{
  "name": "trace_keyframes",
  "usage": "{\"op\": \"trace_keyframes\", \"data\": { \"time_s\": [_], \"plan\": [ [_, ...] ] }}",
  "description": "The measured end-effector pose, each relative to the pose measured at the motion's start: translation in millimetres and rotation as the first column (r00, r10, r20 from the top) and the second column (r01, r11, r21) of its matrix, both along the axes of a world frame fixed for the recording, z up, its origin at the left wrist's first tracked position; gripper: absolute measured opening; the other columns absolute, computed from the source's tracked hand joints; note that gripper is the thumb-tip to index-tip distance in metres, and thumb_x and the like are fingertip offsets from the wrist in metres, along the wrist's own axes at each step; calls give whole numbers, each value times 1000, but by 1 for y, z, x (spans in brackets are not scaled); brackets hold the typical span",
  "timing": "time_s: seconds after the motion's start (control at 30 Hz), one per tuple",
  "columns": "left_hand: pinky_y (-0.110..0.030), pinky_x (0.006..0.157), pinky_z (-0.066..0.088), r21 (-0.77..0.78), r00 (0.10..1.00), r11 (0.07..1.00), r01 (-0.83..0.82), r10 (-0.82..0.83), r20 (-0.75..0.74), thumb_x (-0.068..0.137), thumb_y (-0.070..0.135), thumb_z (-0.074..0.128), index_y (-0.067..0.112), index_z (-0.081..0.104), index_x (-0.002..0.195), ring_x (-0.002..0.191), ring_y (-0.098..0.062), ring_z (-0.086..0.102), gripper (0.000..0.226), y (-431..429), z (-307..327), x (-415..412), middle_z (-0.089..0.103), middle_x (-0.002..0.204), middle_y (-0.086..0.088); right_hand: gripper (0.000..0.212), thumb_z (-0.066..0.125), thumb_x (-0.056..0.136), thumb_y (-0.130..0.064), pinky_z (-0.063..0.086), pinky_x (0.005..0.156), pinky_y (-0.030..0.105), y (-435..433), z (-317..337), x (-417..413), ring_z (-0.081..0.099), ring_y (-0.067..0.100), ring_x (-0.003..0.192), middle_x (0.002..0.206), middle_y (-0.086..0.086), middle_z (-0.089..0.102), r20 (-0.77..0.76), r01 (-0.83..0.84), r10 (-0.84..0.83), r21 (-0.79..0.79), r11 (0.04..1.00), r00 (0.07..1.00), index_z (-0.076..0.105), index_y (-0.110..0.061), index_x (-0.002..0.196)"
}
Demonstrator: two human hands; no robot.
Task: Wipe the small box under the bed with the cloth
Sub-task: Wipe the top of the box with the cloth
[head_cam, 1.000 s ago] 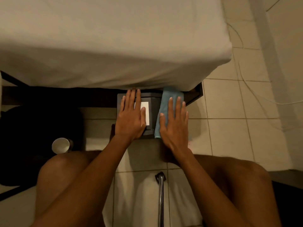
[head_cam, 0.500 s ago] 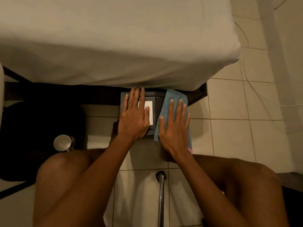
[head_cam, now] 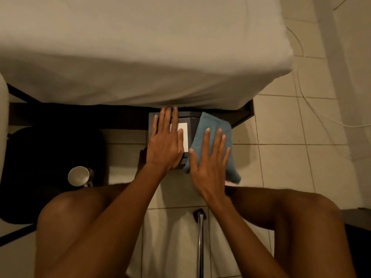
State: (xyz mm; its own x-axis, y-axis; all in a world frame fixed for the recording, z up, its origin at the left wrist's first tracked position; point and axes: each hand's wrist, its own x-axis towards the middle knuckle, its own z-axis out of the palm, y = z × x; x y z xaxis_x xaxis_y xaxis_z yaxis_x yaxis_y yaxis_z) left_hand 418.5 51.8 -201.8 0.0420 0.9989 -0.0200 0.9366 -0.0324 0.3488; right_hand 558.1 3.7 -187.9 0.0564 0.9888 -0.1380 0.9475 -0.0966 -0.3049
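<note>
Tiled floor (head_cam: 281,157) carries a small dark box (head_cam: 192,125) half under the bed's (head_cam: 140,47) front edge. Left hand (head_cam: 165,143) lies flat, fingers spread, on its top. Right hand (head_cam: 210,163), also spread, presses a blue cloth (head_cam: 212,123) against the box's right side.

Fuzzy blue cloth (head_cam: 212,127), matt dark box (head_cam: 191,122), glossy floor tiles (head_cam: 281,157).

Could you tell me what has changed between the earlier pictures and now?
The right hand, flat on the blue cloth, has drawn it towards the person along the right side of the small box, so more cloth shows clear of the bed. Nothing was taken hold of or let go. The left hand stays flat on the box top, and the cup stays on the floor.
</note>
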Motion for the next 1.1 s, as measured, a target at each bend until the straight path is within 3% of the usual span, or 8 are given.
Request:
{"op": "trace_keyframes", "data": {
  "time_s": [0.1,0.23,0.43,0.63,0.77,0.93,1.1],
  "plan": [
    [-40,125,2,7,1000,1000,-7,7,30,104,37,15,11,1,157,153,-20,-4,61,0,-2,-2,2,165,-11,74,21,99,-58,-2,123,51,11,-2,-2,-11,25,153,166,10,-8,12,-47,47,19,999,999,0,-20,159],
    [-37,125,1,28,997,999,-18,16,75,104,35,16,13,4,157,153,-18,-2,59,0,3,-2,6,165,-8,68,17,101,-57,-6,123,48,8,0,10,-16,18,152,166,3,-13,-89,-23,22,-8,1000,996,-4,-26,158],
    [-37,124,1,13,996,1000,-28,27,88,103,36,13,15,3,157,153,-18,-3,59,1,1,-3,5,165,-7,71,13,99,-57,-8,122,49,26,-1,1,-16,24,151,165,9,-12,-18,-16,15,-30,999,1000,-5,-22,158],
    [-38,125,4,17,996,999,-36,34,86,103,34,15,16,4,157,153,-19,-1,58,0,3,-3,7,165,-8,75,10,95,-62,-15,121,45,-1,4,-4,-18,22,151,165,8,-15,-30,-40,39,-42,998,999,-6,-23,158],
    [-39,125,4,22,995,1000,-1,-1,98,104,36,13,17,4,157,153,-20,-4,58,-2,6,-6,4,165,-9,80,10,90,-69,-15,121,42,29,6,9,-18,18,151,165,3,-14,-68,-83,77,-88,993,995,-9,-29,157],
    [-40,124,-2,16,994,999,30,-32,106,103,36,17,18,5,157,153,-18,-7,59,-14,-1,-30,-1,166,-6,69,9,96,-60,0,123,52,39,-5,10,-9,21,152,166,4,-4,-18,-78,78,-7,997,997,1,-29,158],
    [-39,124,-3,38,989,999,-10,4,146,102,32,22,16,6,157,152,-16,-10,59,-14,-6,-29,-1,166,-5,68,17,99,-58,-9,121,47,2,-5,-1,-10,23,153,166,4,-7,-14,-124,124,21,992,992,-3,-30,158]
  ]
}}
